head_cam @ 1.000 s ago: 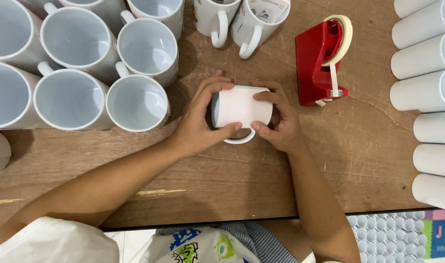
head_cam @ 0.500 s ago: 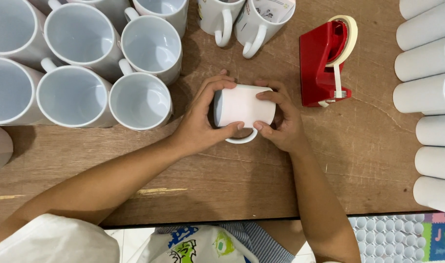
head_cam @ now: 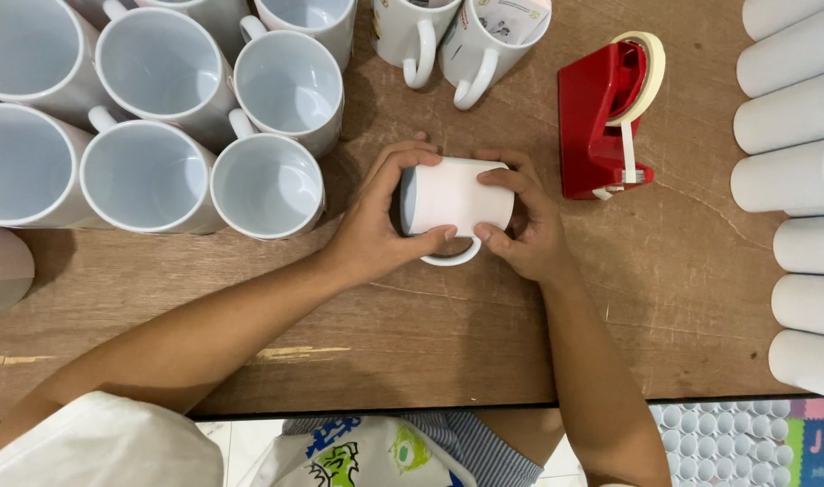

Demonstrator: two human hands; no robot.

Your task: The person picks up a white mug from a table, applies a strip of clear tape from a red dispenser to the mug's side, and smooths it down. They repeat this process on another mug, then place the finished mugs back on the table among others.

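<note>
White mug (head_cam: 455, 200) lies on its side mid-worktop (head_cam: 682, 298), handle down toward the near edge, a pale sheet wrapped round its body. To do it well, I'd judge: keep the sheet tight and square to the rim, press the seam flat, don't let the mug roll. Left hand (head_cam: 376, 225) cups the open-mouth end, fingers (head_cam: 403, 162) curled over the top, thumb under. Right hand (head_cam: 529, 225) clasps the base end, fingertips pinching the wrap. Red tape dispenser (head_cam: 601, 126) just beside, toward the far right. Upright empty mugs (head_cam: 150, 171) cluster at the far-left corner.

Scuffed wooden table (head_cam: 664, 298); pale floor (head_cam: 249, 442), perhaps tiled.
</note>
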